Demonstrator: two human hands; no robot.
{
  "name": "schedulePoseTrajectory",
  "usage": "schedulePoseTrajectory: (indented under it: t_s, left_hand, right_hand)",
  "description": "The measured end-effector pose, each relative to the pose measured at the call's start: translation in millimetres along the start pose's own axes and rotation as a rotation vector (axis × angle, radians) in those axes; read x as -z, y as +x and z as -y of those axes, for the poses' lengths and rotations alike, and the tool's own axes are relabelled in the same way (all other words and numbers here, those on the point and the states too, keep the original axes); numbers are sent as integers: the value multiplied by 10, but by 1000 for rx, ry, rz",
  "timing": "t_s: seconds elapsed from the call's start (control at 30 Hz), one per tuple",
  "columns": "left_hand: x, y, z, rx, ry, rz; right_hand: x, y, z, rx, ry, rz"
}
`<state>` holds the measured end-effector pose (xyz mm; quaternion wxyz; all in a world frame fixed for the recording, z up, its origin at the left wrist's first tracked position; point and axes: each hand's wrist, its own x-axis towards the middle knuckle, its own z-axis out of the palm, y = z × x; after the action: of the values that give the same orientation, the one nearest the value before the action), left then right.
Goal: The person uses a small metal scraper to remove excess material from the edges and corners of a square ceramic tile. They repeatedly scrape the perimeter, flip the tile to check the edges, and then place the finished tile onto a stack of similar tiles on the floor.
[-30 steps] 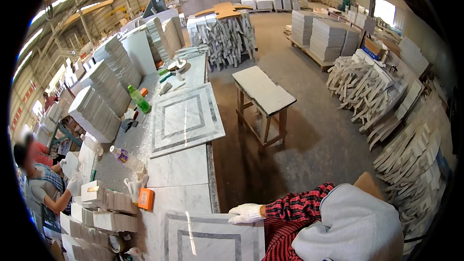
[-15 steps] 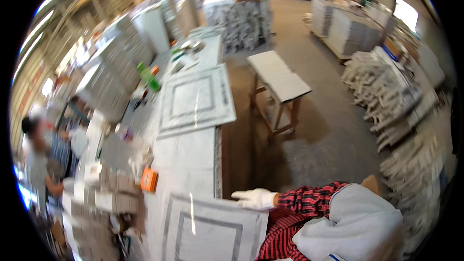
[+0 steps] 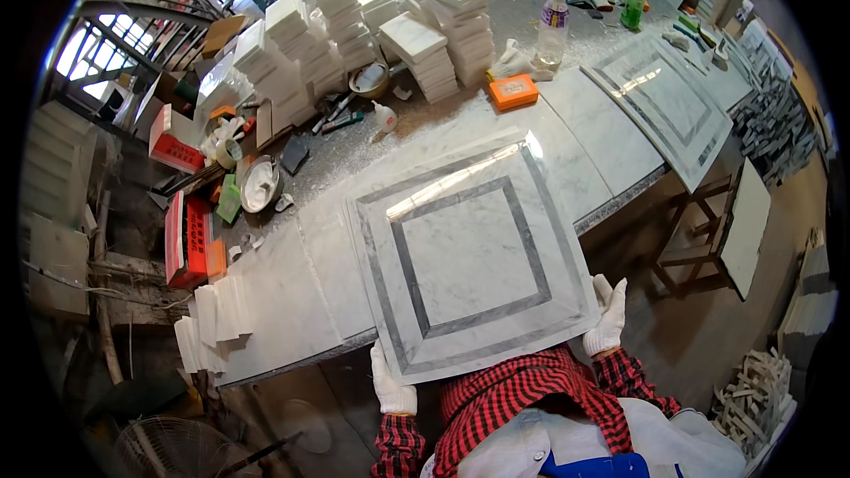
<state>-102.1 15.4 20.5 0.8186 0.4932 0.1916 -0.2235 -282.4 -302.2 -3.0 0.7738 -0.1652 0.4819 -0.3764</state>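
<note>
A square white marble panel (image 3: 474,258) with two grey inlaid frames lies turned at an angle over the workbench, its near corner jutting past the front edge. My left hand (image 3: 391,382), in a white glove, is at its near left edge, with the fingertips partly hidden by the panel. My right hand (image 3: 608,319), also gloved, is against the near right edge; its fingers point upward along the side. Between them the two hands hold the panel. A thin second edge shows along its far and left sides.
Another inlaid panel (image 3: 664,106) lies farther right on the bench (image 3: 328,257). Behind are an orange box (image 3: 513,92), a clear bottle (image 3: 552,31), a green bottle (image 3: 635,2) and tile stacks (image 3: 421,55). A wooden stand (image 3: 742,228) is at right, a fan (image 3: 177,447) below left.
My view has swung left and down to the near panel. My right hand, earlier stretched out by the panel's far corner, is now at its right edge. My left hand has come into view.
</note>
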Motion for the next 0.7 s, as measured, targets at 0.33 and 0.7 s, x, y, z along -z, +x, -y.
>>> schedulePoseTrajectory:
  t_s: [0.33, 0.7]
  left_hand:
    - [21, 97, 105, -56, 238, -292]
    - [-194, 259, -423, -508, 1332, -300]
  right_hand:
    - [-173, 101, 150, 50, -253, -162]
    - [-180, 292, 213, -35, -225, 67]
